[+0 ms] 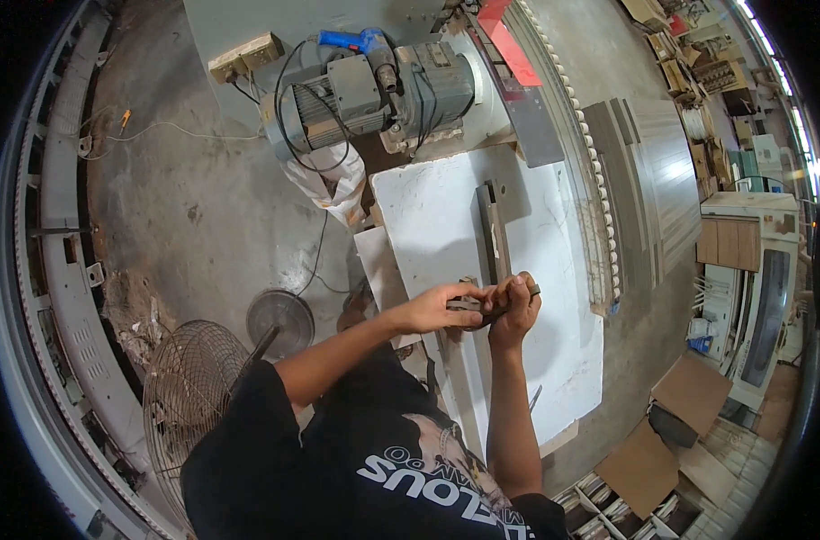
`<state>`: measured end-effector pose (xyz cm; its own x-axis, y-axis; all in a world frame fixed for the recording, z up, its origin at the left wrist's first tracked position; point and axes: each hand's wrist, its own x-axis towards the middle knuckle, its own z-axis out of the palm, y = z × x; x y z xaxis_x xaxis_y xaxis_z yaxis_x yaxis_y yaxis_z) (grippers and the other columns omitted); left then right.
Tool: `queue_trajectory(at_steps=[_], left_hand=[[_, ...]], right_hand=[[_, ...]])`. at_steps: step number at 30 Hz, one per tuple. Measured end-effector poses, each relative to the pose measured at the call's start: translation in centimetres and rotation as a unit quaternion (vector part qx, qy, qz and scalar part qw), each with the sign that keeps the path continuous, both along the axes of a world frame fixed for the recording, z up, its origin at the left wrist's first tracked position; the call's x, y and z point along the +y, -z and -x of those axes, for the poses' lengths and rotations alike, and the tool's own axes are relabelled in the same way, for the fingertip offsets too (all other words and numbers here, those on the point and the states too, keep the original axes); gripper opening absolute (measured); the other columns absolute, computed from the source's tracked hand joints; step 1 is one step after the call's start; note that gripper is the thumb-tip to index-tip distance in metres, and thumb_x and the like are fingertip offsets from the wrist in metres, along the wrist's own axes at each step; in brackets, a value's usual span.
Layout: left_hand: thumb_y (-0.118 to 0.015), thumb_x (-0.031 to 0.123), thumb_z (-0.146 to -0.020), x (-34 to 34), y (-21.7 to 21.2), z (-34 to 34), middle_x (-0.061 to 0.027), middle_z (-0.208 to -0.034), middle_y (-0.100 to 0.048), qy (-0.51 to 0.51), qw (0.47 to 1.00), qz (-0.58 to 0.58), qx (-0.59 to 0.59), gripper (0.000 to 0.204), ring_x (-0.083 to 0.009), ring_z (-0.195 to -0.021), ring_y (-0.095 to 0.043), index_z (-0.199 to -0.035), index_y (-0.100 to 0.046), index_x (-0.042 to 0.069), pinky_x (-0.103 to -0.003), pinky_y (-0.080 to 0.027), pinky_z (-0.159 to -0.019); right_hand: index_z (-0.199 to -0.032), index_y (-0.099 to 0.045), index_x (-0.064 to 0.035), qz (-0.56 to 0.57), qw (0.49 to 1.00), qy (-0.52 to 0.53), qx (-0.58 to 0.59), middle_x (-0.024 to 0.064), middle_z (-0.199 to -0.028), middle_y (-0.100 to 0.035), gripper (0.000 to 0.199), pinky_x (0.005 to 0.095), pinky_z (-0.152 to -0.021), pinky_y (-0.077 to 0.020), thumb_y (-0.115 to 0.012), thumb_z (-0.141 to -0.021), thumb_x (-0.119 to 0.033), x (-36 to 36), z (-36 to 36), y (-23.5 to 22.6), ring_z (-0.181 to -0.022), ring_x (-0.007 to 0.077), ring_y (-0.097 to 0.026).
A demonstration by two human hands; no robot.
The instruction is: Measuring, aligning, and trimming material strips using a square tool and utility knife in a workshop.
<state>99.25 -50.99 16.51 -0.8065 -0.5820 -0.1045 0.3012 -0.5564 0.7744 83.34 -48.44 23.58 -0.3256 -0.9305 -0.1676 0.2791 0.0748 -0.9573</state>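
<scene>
Above the white board [437, 216], my left hand [428, 309] is closed on a small dark grey-brown piece [465, 305]; its exact kind is unclear. Close against it, my right hand [515, 310] is also closed, fingers curled, with a dark end of what looks like the same piece poking out beside the fingertips. My fingers hide most of it. Just beyond the hands, a long narrow grey strip [495, 232] lies on the board, pointing away from me.
A grey motor [338, 108] carries a blue heat gun [360, 43] and black cable. On the left stands a round wire-caged fan [189, 387]. A roller rail [576, 117] runs along the right, beside stacked grey panels [657, 180]. Cardboard sheets [639, 468] lie at the lower right.
</scene>
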Motion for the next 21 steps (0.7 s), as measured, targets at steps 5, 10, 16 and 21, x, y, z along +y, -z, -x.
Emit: queue_trajectory(at_steps=[5,10,16,21], left_hand=[[-0.074,0.027,-0.1,-4.4,1.9,-4.3,0.0041,-0.083,-0.065,0.063,0.98,0.027,-0.187,0.034,-0.0042,-0.062,-0.053,-0.129,-0.068,0.011,-0.023,-0.042,-0.054],[-0.071,0.021,-0.099,-11.7,10.5,-15.1,0.0018,-0.093,-0.07,-0.124,0.94,-0.045,-0.313,0.024,-0.0074,-0.076,-0.063,-0.122,-0.07,0.012,-0.025,-0.047,-0.055],[-0.071,0.021,-0.097,-16.2,19.9,-27.2,-0.0031,-0.081,-0.065,-0.336,0.859,-0.23,-0.31,0.018,-0.0118,-0.052,-0.052,-0.109,-0.07,0.008,-0.026,-0.037,-0.042],[-0.068,0.017,-0.098,-18.5,21.8,-28.1,-0.004,-0.071,-0.06,-0.369,0.778,-0.238,-0.449,0.013,-0.0146,-0.048,-0.05,-0.099,-0.069,0.004,-0.031,-0.036,-0.039]], right_hand=[[-0.116,-0.054,-0.0031,-0.088,0.991,0.005,0.101,0.0073,-0.094,-0.063,0.045,0.0363,-0.086,-0.0545,-0.056,-0.108,-0.048,0.6,-0.6,3.0,-0.092,0.0182,-0.065],[-0.144,-0.042,-0.0051,-0.168,0.982,0.057,0.069,0.0135,-0.136,-0.051,0.06,0.038,-0.101,-0.0549,-0.063,-0.105,-0.046,4.8,0.4,5.2,-0.121,0.0252,-0.062],[-0.131,-0.055,-0.004,-0.287,0.953,0.095,-0.018,0.0093,-0.128,-0.061,0.046,0.0341,-0.094,-0.0563,-0.063,-0.106,-0.041,13.1,3.2,9.5,-0.111,0.0212,-0.068],[-0.125,-0.061,-0.0033,-0.311,0.941,0.133,0.004,0.0085,-0.121,-0.065,0.044,0.0321,-0.09,-0.0555,-0.065,-0.104,-0.042,18.9,4.5,10.8,-0.103,0.0193,-0.07]])
